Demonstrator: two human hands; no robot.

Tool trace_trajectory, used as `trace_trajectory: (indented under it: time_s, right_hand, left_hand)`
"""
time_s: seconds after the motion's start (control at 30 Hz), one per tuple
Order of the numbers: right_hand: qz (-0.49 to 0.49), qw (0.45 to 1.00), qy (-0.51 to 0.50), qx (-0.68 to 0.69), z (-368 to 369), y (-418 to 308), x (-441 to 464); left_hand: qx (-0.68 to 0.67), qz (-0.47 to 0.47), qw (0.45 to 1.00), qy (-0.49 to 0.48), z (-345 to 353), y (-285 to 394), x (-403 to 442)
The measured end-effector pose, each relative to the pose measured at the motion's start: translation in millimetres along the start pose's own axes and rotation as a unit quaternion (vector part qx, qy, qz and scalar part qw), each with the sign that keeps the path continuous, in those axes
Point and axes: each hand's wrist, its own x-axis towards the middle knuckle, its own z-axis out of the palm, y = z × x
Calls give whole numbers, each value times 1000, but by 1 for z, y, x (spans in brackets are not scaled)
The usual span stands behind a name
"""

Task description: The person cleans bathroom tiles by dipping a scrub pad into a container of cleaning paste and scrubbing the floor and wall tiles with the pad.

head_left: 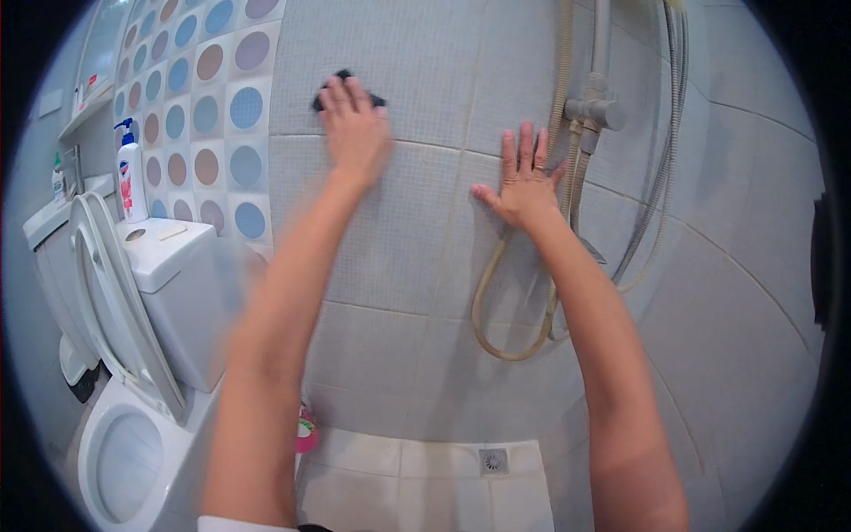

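Note:
High on the grey tiled wall [390, 230], my left hand [357, 133] presses a black cloth [344, 78] against the tiles. The cloth shows past the fingertips and at both sides of the fingers; the forearm is a little blurred. My right hand [528, 186] lies against the wall to the right, fingers spread, with a ring on one finger and no object in it. Just behind and beside it hang the beige shower hose [489, 341] and the shower valve [596, 113].
At the left stands a toilet [124, 461] with its lid up; a pump bottle [131, 182] sits on the cistern [168, 253]. A grey hose [654, 191] hangs at the right. A floor drain [494, 461] and a pink object [306, 430] are low down.

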Motion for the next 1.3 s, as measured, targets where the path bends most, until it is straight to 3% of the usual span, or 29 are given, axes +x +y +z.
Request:
trace_trajectory:
  time_s: [0.07,0.13,0.23,0.33,0.4,0.5,0.53,0.6,0.73,0.87,1.07,1.2,1.3]
  right_hand:
    - [2,1000,-1,1,4,1,2]
    - [-6,999,43,-18,13,4,2]
    - [-10,999,30,18,7,4,0]
    - [-19,998,62,11,15,7,1]
    - [-24,997,75,7,19,7,2]
    - [-23,996,84,0,17,7,2]
    - [-20,997,72,-5,17,6,2]
    - [-18,998,59,-3,11,5,0]
    - [-12,998,57,-14,13,4,1]
    - [-11,998,57,-18,18,7,4]
    - [-20,998,57,-14,17,8,4]
    - [-16,999,43,-19,15,7,3]
    - [-20,998,48,-20,16,7,3]
  left_hand:
    - [-54,132,990,-22,0,53,-20]
    - [-84,184,979,-34,17,100,-46]
    - [-76,247,964,-65,7,72,-38]
    - [-45,225,973,-32,-19,-21,-25]
    - [15,144,989,-15,-29,-76,-27]
    - [26,101,995,-1,-32,-94,-26]
    - [36,53,998,12,-22,-85,-29]
    - [-15,133,990,36,-13,-44,-32]
    - [-120,244,961,-56,9,81,-46]
    - [-108,316,939,-74,8,64,-34]
    - [24,154,988,-17,-30,-72,-26]
    - [37,81,995,50,-10,-42,0]
    - [-74,204,974,61,18,38,26]
